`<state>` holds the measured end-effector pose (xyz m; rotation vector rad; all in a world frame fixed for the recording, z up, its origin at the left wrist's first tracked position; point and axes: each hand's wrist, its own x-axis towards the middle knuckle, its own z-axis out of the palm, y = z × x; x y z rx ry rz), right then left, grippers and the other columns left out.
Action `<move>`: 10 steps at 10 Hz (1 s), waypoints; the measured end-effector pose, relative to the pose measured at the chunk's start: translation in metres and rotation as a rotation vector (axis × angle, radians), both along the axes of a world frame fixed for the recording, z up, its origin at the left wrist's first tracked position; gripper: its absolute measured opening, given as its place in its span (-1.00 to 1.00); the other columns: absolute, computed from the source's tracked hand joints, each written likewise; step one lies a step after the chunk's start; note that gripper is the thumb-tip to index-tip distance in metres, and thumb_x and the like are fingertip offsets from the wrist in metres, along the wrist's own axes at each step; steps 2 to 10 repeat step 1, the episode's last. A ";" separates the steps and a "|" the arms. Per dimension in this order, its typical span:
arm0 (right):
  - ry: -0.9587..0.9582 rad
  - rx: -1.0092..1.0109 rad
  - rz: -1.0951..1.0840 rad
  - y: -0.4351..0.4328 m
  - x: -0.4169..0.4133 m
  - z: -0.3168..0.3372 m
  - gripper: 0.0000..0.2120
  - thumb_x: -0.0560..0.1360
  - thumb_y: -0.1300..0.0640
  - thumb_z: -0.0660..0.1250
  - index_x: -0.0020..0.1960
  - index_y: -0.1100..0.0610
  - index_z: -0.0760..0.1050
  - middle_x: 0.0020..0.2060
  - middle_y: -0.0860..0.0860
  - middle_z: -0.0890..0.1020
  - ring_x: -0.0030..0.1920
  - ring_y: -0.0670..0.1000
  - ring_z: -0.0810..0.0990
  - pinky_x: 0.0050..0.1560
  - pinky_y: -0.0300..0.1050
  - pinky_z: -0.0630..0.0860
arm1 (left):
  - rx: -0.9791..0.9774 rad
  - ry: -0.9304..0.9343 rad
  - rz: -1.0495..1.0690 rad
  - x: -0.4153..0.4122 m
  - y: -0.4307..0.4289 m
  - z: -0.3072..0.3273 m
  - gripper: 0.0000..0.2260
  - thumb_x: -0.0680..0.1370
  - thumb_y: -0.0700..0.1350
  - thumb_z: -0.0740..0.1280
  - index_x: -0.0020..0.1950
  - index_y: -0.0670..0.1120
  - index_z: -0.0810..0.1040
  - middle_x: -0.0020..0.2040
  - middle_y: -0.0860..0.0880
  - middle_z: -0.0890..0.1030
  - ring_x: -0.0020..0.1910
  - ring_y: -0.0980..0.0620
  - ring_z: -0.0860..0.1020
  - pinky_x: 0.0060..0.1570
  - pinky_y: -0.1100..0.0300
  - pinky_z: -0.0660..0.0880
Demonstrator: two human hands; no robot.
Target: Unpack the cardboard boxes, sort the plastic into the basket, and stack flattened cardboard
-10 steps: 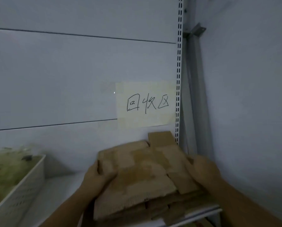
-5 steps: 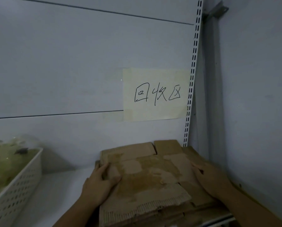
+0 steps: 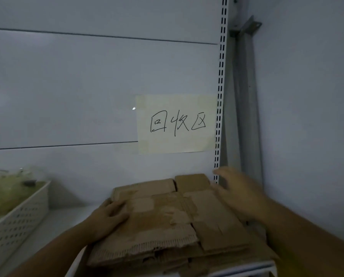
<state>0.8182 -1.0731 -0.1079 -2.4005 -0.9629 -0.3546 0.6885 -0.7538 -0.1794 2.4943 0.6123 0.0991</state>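
A stack of flattened brown cardboard point(image 3: 167, 222) lies on a white shelf point(image 3: 53, 222) in the right corner. My left hand point(image 3: 109, 218) rests flat on the stack's left edge, fingers on the top sheet. My right hand point(image 3: 239, 194) hovers just above the stack's right side, fingers spread and blurred, holding nothing. At the far left stands a white perforated basket point(image 3: 21, 212) filled with pale greenish plastic point(image 3: 5, 188).
A paper sign point(image 3: 177, 123) with handwritten characters is stuck on the back panel above the stack. A slotted shelf upright point(image 3: 220, 92) and a grey bracket point(image 3: 245, 96) stand at the right, next to the side wall. Bare shelf lies between basket and stack.
The cardboard has been laid down onto the stack. My right hand has lifted off its right side and opened. My left hand stays pressed on the left edge.
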 end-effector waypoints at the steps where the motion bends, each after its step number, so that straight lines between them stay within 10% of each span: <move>1: 0.204 0.587 0.303 -0.043 -0.059 0.082 -0.78 0.40 -0.04 0.31 0.01 -0.09 0.61 -0.21 -0.06 0.70 -0.30 -0.17 0.64 -0.40 -0.40 0.48 | 0.011 -0.099 0.112 -0.001 -0.011 0.018 -0.42 0.53 0.31 0.02 0.51 0.18 0.02 0.56 0.01 -0.03 0.51 -0.06 0.05 0.46 -0.10 0.03; 10: 0.204 0.587 0.303 -0.043 -0.059 0.082 -0.78 0.40 -0.04 0.31 0.01 -0.09 0.61 -0.21 -0.06 0.70 -0.30 -0.17 0.64 -0.40 -0.40 0.48 | 0.011 -0.099 0.112 -0.001 -0.011 0.018 -0.42 0.53 0.31 0.02 0.51 0.18 0.02 0.56 0.01 -0.03 0.51 -0.06 0.05 0.46 -0.10 0.03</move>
